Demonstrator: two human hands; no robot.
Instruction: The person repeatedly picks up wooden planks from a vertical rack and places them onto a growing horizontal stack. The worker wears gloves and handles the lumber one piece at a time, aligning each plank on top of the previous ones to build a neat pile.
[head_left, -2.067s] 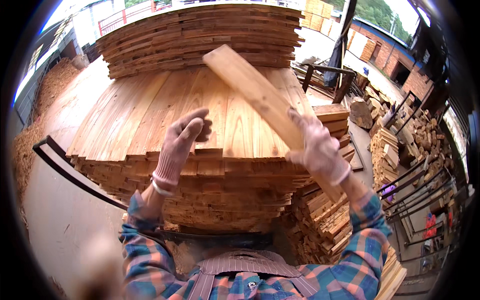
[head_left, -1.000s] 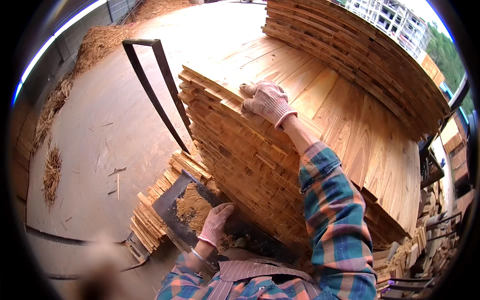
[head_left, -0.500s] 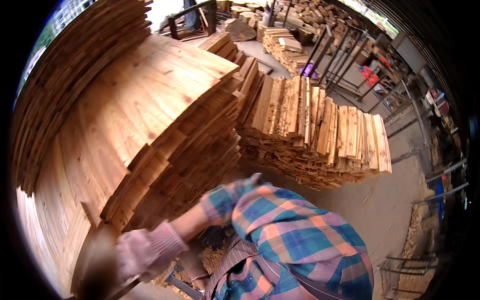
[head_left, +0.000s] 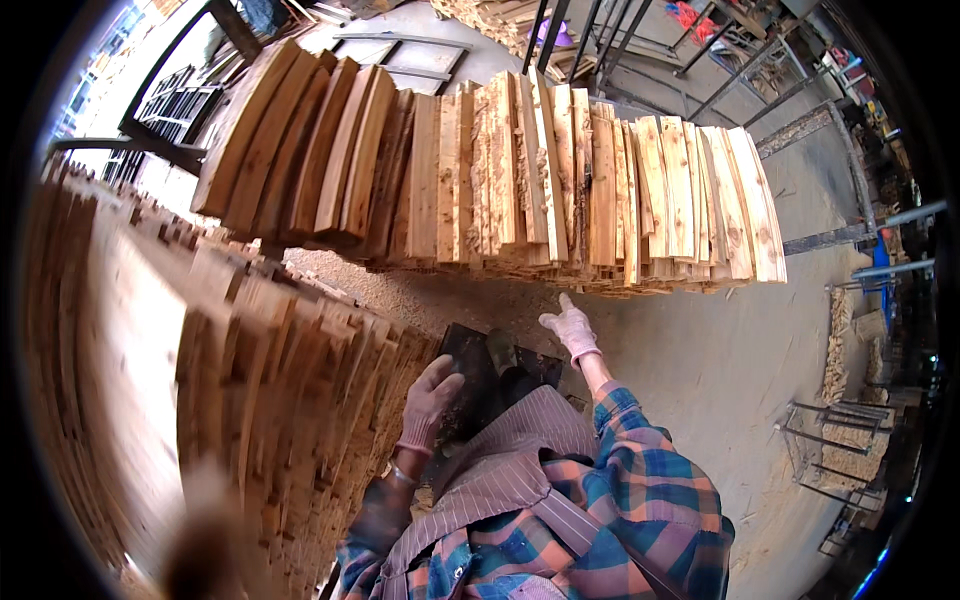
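My left hand (head_left: 430, 403), in a pale work glove, holds nothing and its fingers are apart. It hovers over the dark floor, beside the tall stack of boards (head_left: 300, 370) on my left. My right hand (head_left: 573, 329), gloved in pinkish white, is also open, its fingers stretched forward. It is close to the near edge of a long low pile of planks (head_left: 430, 175), and I cannot tell whether it touches them. These planks stand packed side by side, rough and light on the right, smoother and redder on the left.
Bare concrete floor (head_left: 690, 370) stretches to my right, with metal frames (head_left: 835, 450) beyond it. Black metal bars (head_left: 610, 45) rise behind the planks. Sawdust (head_left: 370, 285) lies between the stacks. A blurred brown object (head_left: 215, 530) is at the lower left.
My view has swung from the wide board stack on the left towards the plank pile. My right arm, earlier reaching across to the left, now extends forward; both gloved hands are visible and empty.
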